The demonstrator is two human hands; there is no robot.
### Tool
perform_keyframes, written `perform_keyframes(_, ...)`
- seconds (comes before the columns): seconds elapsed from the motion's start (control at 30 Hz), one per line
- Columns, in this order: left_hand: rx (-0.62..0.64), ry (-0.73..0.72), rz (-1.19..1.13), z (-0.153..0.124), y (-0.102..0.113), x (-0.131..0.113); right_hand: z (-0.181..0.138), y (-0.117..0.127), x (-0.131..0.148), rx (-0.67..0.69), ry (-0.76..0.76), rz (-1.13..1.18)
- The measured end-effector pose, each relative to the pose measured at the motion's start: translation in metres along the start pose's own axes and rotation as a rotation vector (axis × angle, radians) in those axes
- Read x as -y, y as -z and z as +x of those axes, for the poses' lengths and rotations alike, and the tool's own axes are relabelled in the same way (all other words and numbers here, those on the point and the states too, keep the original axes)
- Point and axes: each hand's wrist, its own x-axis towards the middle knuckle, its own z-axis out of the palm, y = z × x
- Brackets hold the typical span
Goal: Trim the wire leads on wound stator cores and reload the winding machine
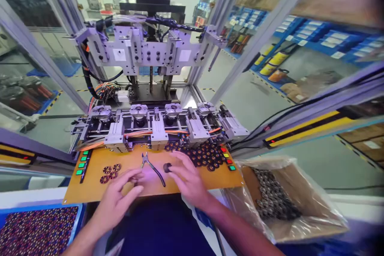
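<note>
My left hand [118,196] rests low over the orange work board [90,186], fingers partly spread and pointing right, nothing clearly in them. My right hand [187,178] lies flat with fingers stretched out, its fingertips beside a single dark round part [167,167]. A pair of small black cutters [151,167] lies on the board between the two hands. Three dark round wound parts [109,172] sit left of my left hand. A heap of the same parts [202,153] lies just beyond my right hand.
Behind the board stands a winding machine with a row of round fixtures [156,118] and a tool head [150,50] above. Green buttons [81,164] are at the board's left, coloured buttons [228,159] at its right. A lined cardboard box of parts [276,200] sits right; a blue tray of parts [36,230] left.
</note>
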Motion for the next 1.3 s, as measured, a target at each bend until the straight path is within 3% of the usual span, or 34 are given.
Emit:
perform_keyframes(0.07,0.087,0.073,-0.263,0.005,-0.006,-0.018,0.014,0.007,0.036,-0.031,0.052,0.220)
perform_keyframes(0.17,0.045,0.075,-0.421,0.003,-0.010,-0.035,0.029,0.009,0.068,-0.050,0.111,0.481)
perform_keyframes(0.27,-0.084,-0.009,-0.293,-0.003,-0.006,-0.039,0.036,0.002,0.074,-0.002,0.109,0.592)
perform_keyframes(0.43,-0.230,-0.244,-0.005,-0.008,0.004,-0.034,0.042,-0.012,0.074,0.116,-0.056,0.786)
perform_keyframes(0.87,-0.438,-0.331,0.161,-0.011,0.029,-0.010,0.077,-0.046,0.084,0.335,-0.120,0.916)
perform_keyframes(1.0,-0.556,-0.309,0.273,-0.021,0.038,0.018,0.116,-0.055,0.079,0.424,0.002,0.802)
perform_keyframes(1.13,-0.786,-0.040,0.276,-0.037,0.037,0.078,0.205,-0.073,0.056,0.434,0.356,0.440)
perform_keyframes(1.2,-0.887,0.129,0.187,-0.041,0.032,0.110,0.253,-0.092,0.041,0.407,0.395,0.352)
perform_keyframes(1.3,-0.960,0.223,0.126,-0.042,0.022,0.145,0.302,-0.128,0.023,0.435,0.439,0.230)
